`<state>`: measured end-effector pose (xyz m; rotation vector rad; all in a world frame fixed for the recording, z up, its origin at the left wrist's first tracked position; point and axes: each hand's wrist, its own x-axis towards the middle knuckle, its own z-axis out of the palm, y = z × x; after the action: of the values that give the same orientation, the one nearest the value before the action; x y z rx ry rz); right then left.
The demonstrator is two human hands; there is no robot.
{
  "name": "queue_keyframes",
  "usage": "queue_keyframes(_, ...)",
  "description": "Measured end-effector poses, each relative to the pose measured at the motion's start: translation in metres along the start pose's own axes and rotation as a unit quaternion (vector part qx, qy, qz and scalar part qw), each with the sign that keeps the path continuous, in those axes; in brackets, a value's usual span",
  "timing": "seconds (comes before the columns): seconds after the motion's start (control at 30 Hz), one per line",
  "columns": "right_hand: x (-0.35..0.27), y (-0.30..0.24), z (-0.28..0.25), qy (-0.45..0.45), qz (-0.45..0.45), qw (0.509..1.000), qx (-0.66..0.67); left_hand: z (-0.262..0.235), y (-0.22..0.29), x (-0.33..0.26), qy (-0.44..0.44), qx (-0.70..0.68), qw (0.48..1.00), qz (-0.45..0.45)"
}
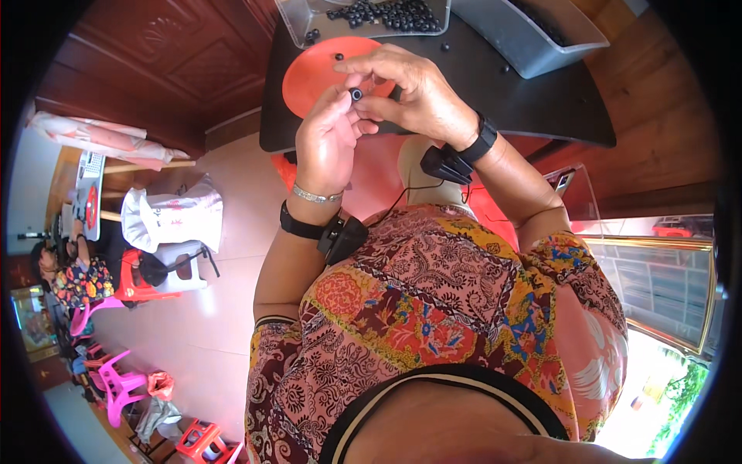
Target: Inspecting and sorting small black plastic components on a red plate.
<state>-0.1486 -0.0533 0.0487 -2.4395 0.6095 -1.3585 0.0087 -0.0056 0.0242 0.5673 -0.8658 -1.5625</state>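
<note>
Over the near edge of the orange-red plate (297, 85), my two hands are close together. My left hand (325, 147) pinches a small round black piece with a hole (355, 93) between thumb and fingertips. From the right, my right hand (421, 93) reaches over with thumb and index finger well apart. Its thumb lies against or just beside the black piece, and its index finger stretches over the plate. Some of the right fingertips are hidden behind the left hand. One small black bead-like piece (339, 56) rests on the plate near that index finger.
On the dark table (533, 116) stand a clear tray (309, 17) of small black pieces and a grey bin (541, 58) with more. A few loose pieces (445, 47) lie between. Stools (120, 387), a white bag (174, 216) and another person (77, 271) are at left.
</note>
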Motion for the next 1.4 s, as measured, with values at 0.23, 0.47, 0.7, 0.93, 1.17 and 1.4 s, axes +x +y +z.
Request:
queue_keyframes(0.23,-0.012,0.01,0.003,0.022,-0.024,0.997,0.069,-0.013,-0.003,0.0,-0.038,0.037,0.998,0.029)
queue_keyframes(0.47,-0.017,0.012,0.003,0.022,0.009,0.994,0.103,-0.017,-0.005,-0.001,-0.06,0.058,0.996,-0.016)
queue_keyframes(0.7,-0.02,0.01,0.014,0.024,0.015,0.996,0.086,-0.019,-0.008,-0.004,-0.051,0.042,0.998,-0.012)
queue_keyframes(0.93,-0.024,0.011,0.014,0.031,0.024,0.996,0.084,-0.024,-0.007,-0.006,-0.072,0.038,0.997,0.011)
queue_keyframes(1.17,-0.025,0.009,0.016,-0.002,0.023,0.998,0.066,-0.022,-0.008,-0.012,-0.038,0.06,0.997,-0.018)
queue_keyframes(1.4,-0.025,0.008,0.016,-0.076,0.021,0.986,0.146,-0.043,-0.019,-0.026,-0.003,0.078,0.997,-0.028)
